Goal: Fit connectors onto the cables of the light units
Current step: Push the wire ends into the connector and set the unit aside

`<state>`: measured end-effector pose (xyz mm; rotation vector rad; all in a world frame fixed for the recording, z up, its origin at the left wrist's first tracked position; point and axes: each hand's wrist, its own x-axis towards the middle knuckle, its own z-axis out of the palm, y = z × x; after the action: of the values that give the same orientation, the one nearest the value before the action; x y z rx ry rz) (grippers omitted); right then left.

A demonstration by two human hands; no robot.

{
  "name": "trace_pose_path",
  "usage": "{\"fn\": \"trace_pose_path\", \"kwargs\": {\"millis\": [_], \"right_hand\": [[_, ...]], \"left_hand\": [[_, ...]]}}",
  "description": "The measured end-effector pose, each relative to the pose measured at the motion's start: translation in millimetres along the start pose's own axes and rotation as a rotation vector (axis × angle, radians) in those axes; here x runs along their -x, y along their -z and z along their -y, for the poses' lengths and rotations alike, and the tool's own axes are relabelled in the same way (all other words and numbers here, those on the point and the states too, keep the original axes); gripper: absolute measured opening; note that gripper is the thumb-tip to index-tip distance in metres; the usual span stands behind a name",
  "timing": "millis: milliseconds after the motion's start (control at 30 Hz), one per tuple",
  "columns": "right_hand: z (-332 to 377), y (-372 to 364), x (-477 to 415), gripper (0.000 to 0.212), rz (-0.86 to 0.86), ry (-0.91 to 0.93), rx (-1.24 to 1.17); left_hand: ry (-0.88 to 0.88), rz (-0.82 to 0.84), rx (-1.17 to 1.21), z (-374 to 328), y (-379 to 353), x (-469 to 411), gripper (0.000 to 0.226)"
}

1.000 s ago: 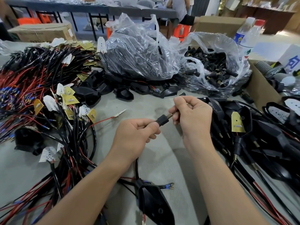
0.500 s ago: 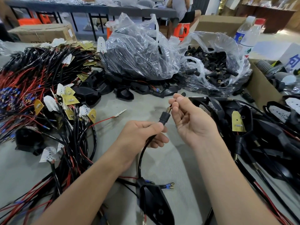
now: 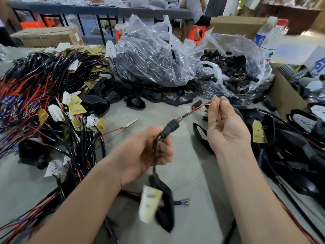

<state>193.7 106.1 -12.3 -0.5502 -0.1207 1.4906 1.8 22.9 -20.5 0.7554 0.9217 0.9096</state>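
The person's left hand (image 3: 149, 150) is raised above the grey table (image 3: 193, 173), fingers curled round a black cable (image 3: 155, 147) just below the black connector (image 3: 171, 126), which points up and to the right. From the connector's spring tip a red wire (image 3: 200, 107) runs to the right hand (image 3: 226, 125), held palm up with its fingertips (image 3: 214, 101) pinching the wire's end. A light unit (image 3: 164, 205), blurred, hangs on the cable below the left hand. To the left lies a pile of cabled units (image 3: 44, 95); behind the hands stand a clear bag of black housings (image 3: 149, 55) and a bag of loose connectors (image 3: 235, 73). More units (image 3: 290, 138) lie just right of the right forearm.
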Motion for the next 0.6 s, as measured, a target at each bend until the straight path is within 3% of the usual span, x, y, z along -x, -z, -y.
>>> {"fn": "trace_pose_path", "kwargs": {"millis": [133, 233, 367, 500, 600], "right_hand": [[-1.3, -0.3, 0.2, 0.011, 0.053, -0.004, 0.013], [-16.1, -2.1, 6.4, 0.015, 0.056, -0.123, 0.425], [-37.9, -2.2, 21.9, 0.017, 0.307, -0.211, 0.852], [-39.6, -2.4, 26.1, 0.022, 0.464, -0.177, 1.023], [-37.5, -2.0, 26.4, 0.018, 0.476, -0.166, 0.978]], "left_hand": [[-0.018, -0.121, -0.055, -0.9, 6.0, -1.4, 0.04], [-0.047, -0.107, 0.002, 1.8, 6.2, -4.6, 0.034], [-0.065, -0.092, 0.024, 2.1, 7.0, -6.7, 0.023], [-0.099, -0.072, -0.067, 3.8, 8.3, -5.0, 0.03], [-0.114, -0.108, -0.121, 6.6, 8.9, -8.2, 0.04]]}}
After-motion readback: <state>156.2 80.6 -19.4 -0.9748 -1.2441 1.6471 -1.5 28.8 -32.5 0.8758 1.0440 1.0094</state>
